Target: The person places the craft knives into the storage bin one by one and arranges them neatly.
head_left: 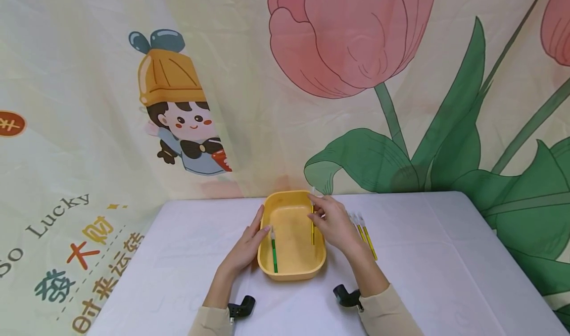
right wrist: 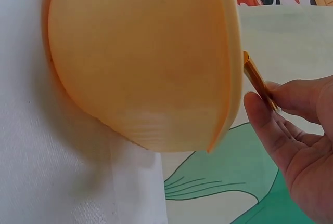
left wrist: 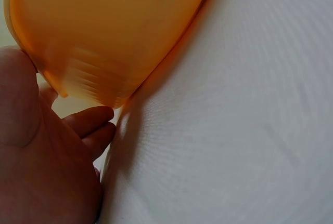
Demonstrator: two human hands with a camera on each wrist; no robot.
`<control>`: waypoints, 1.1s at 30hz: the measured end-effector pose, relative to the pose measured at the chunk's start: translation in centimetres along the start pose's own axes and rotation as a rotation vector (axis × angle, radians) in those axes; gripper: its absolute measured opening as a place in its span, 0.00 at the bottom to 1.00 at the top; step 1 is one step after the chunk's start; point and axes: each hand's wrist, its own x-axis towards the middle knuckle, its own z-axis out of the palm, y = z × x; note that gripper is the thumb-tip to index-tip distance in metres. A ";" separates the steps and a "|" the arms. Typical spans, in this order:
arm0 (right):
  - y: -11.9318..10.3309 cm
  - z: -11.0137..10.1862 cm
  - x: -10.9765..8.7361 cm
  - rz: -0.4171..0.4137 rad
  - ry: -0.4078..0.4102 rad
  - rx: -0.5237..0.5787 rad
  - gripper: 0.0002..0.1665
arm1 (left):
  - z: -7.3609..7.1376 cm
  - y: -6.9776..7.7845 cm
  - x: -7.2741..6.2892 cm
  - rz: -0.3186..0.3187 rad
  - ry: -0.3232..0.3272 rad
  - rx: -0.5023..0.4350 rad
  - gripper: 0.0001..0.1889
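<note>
A yellow plastic tub (head_left: 291, 276) with rounded corners stands on the table. My left hand (head_left: 244, 244) grips its left side, the thumb over the rim and the fingers against the outer wall; the left wrist view shows this hand (left wrist: 57, 135) close up. Over the tub's right side my right hand (head_left: 331, 222) pinches a slim yellow pencil (head_left: 312, 229) with a whitish tip, between thumb and fingers. In the right wrist view that pencil (right wrist: 255, 76) shows just beyond the rim. Inside the tub, along the left, lies a green pencil (head_left: 274, 252) with a whitish tip.
Several yellow pencils (head_left: 367, 237) with whitish tips lie on the table right of the tub, partly behind my right hand and forearm. A white cloth (head_left: 445, 266) covers the table. Behind its far edge hangs a printed backdrop (head_left: 249, 103).
</note>
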 end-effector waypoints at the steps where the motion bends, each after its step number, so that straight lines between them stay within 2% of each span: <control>1: 0.0 0.0 0.0 0.003 -0.001 0.001 0.31 | 0.0 0.0 0.0 -0.001 0.000 0.001 0.34; 14: -0.8 1.1 0.0 0.014 -0.049 -0.001 0.31 | -0.1 0.3 -0.1 -0.005 -0.002 -0.003 0.35; 21: -0.8 1.9 -0.1 -0.021 -0.046 -0.004 0.32 | -0.1 0.2 0.0 0.003 0.002 -0.009 0.34; 28: -1.1 2.5 -0.2 -0.004 -0.065 -0.018 0.33 | 0.0 0.2 0.0 -0.002 0.000 -0.020 0.34; 33: -1.4 2.8 -0.4 -0.021 -0.053 -0.023 0.32 | 0.0 0.1 0.0 -0.021 -0.002 -0.011 0.34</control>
